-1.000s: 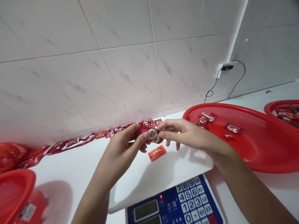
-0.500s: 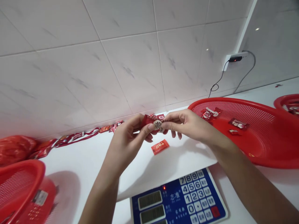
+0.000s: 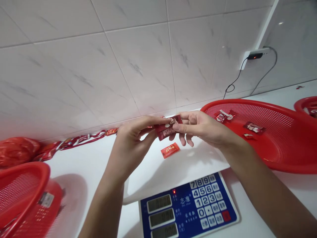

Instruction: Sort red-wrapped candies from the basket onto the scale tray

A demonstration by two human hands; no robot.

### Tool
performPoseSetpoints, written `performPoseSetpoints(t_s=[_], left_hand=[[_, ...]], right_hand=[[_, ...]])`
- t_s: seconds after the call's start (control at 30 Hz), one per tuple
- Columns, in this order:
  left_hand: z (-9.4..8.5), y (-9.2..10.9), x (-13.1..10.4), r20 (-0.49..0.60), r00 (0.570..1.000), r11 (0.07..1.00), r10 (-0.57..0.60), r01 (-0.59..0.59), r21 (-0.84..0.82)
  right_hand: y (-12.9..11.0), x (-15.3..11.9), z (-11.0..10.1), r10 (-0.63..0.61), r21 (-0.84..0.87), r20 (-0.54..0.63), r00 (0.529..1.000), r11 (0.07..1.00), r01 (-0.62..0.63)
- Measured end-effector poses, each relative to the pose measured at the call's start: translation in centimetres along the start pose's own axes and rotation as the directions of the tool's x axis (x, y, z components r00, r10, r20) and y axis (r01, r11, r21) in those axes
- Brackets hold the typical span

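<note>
Above scale (image 3: 184, 211), maroon packet (image 3: 165, 131), both hands (image 3: 135, 135) (image 3: 201, 129) pinching

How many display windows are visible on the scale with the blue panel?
3, in a column left of the keypad: the top display, the middle display below it, and the bottom display at the picture's lower edge. Anything beyond that edge is hidden.

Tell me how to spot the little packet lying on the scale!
Find the blue scale with number keys. On its white pan lies one bright orange-red packet with pale lettering. The held packet above is dark red instead.
</note>
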State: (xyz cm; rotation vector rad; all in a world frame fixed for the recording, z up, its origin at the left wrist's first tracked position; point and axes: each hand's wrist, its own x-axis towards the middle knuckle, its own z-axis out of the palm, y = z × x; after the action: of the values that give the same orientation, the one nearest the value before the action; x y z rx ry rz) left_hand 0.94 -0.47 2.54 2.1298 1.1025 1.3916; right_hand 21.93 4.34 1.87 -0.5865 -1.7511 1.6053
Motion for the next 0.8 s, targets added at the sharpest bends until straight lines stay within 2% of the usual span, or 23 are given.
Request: performPoseSetpoints(t_s=[0.17,0.3,0.4,0.6,0.8], left_hand=[[-0.31,0.11,0.25,0.028,0.991,0.987,-0.128,0.131,-0.094],[-0.44,-0.32,0.63,0.132,0.957,0.956,-0.258,0.273,-0.107],[-0.40,-0.31,0.67,0.140,0.937,0.930,-0.320,0.339,-0.141],[-0.52,0.24,0.45,0.205,0.926,0.942,-0.316,0.332,-0.048],[-0.53,0.26,0.35,0.175,0.950,0.966,-0.259,0.258,0.026]], right_hand=[[-0.64,-0.44,0.46,0.006,-0.079,-0.081,0.997,0.997,-0.012],[-0.66,-0.31,0.51,0.012,-0.106,-0.121,0.993,0.994,-0.025],[-0.69,-0.12,0.61,0.031,-0.133,-0.163,0.986,0.990,-0.053],[-0.59,-0.08,0.95,0.048,-0.144,-0.164,0.985,0.987,-0.072],[0.07,0.02,0.78,0.017,-0.089,-0.092,0.996,0.996,-0.025]])
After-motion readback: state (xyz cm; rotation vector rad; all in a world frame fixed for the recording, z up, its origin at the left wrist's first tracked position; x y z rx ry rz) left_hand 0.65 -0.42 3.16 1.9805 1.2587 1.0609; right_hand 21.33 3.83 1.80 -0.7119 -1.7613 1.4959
